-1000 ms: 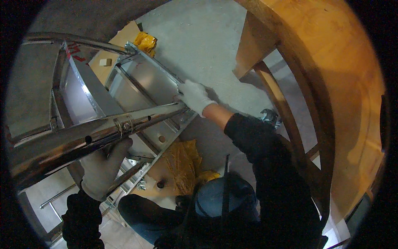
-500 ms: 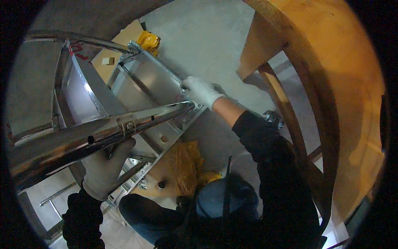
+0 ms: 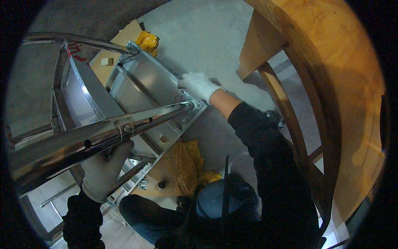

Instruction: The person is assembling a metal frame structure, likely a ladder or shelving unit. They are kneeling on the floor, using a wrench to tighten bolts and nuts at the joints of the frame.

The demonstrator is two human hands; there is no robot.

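Left hand (image 3: 100, 172) under tube (image 3: 105, 130), can't tell grip from here; right hand (image 3: 198, 86) curled at panel (image 3: 159, 79) edge, hold unclear too. I'd brace tube steady, go easy.

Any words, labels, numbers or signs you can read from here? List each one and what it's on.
Nothing can be read reliably.
Bold red marks by the upper end of the grey metal strip: only partly visible, not legible.
Faint reddish mark on the metal panel: too small and blurred.
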